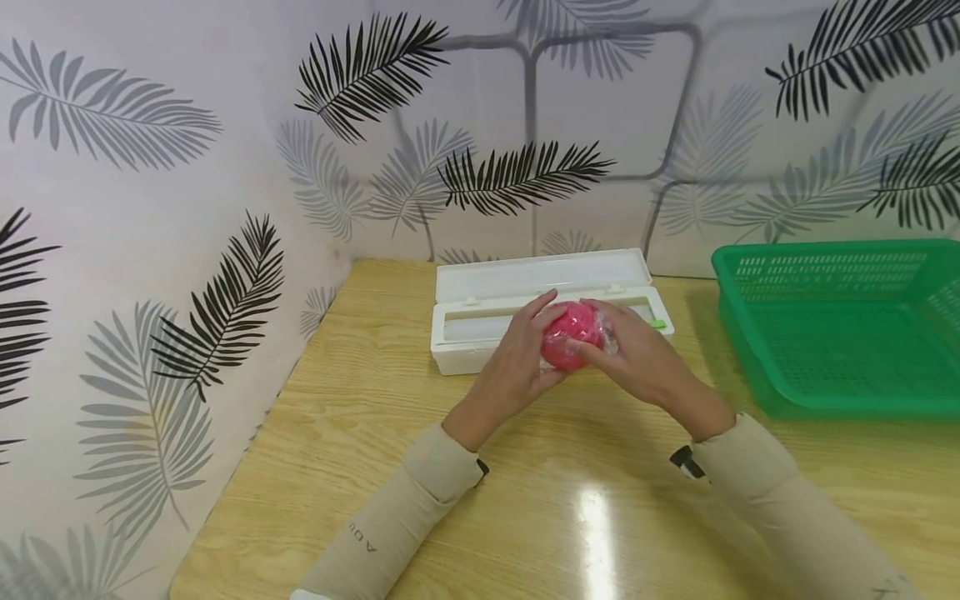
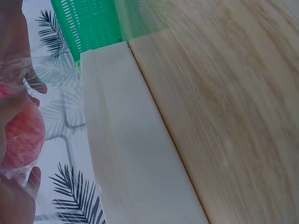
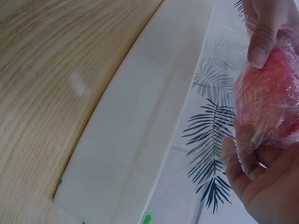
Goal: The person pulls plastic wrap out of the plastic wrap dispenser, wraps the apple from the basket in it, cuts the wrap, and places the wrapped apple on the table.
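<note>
Between both hands, over the front of a white cling film dispenser [image 1: 459, 360], is a round pink thing [image 1: 572, 337] wrapped in clear cling film [image 3: 281, 128]. Its exact kind cannot be told through the wrap. My left hand [image 1: 517, 354] grips it from the left, and in the right wrist view that thumb presses the film on top. My right hand [image 1: 639, 350] holds the right side, its thumb laid across the front. Crumpled film gathers beside the right fingers. The dispenser's lid [image 1: 540, 277] stands open at the back, and a green slider [image 1: 657, 324] sits at its right end.
A green plastic basket [image 1: 765, 367] with perforated walls stands on the right. The wood-grain table [image 1: 360, 433] spreads in front of the dispenser. Behind and to the left rises a light wall covering [image 1: 360, 208] with a feather-leaf print.
</note>
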`<state>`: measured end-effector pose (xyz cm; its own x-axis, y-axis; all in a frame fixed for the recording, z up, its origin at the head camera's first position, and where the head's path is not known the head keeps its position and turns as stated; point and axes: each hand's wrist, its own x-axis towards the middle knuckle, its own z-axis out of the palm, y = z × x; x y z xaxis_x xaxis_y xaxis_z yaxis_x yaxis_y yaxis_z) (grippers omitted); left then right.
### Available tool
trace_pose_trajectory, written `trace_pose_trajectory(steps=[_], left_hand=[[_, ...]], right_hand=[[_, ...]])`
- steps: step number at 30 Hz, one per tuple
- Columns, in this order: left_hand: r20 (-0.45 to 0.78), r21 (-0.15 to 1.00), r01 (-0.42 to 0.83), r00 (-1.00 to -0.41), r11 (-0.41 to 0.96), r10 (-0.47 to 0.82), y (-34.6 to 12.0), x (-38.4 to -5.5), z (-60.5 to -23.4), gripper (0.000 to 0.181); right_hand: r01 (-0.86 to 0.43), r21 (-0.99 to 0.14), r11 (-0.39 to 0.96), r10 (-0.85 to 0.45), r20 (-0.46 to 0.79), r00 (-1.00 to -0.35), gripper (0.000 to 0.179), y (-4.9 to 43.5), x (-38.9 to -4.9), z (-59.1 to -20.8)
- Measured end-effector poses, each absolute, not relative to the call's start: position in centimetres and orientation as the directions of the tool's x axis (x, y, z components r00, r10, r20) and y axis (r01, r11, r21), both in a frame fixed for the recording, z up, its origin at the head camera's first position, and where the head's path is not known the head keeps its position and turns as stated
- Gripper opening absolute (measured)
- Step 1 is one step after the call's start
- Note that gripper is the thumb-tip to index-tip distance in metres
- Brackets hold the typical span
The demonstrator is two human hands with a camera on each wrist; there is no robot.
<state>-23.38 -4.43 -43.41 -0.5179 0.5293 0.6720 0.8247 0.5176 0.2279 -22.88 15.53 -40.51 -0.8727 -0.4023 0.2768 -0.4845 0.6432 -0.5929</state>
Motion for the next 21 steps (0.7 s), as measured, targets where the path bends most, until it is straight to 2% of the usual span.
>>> trace_pose_trajectory(steps=[12, 18, 21], left_hand=[[0.635, 0.358, 0.823, -0.561, 0.442, 0.531, -4.7, -23.31, -43.22, 0.089], [0.651, 0.365, 0.821, -0.562, 0.44, 0.51, -4.91, -23.35, -43.25, 0.088], [0.653, 0.378, 0.817, -0.569, 0.436, 0.501, -4.9, -23.27, -43.33, 0.089]], right_hand=[[-0.446, -0.736, 0.508, -0.398, 0.259, -0.88, 0.054, 15.29, -23.22, -40.68], [-0.457, -0.691, 0.56, -0.385, 0.271, -0.882, 0.053, 15.52, -22.92, -40.57], [-0.492, -0.695, 0.524, -0.382, 0.324, -0.866, 0.053, 15.86, -22.79, -40.61]])
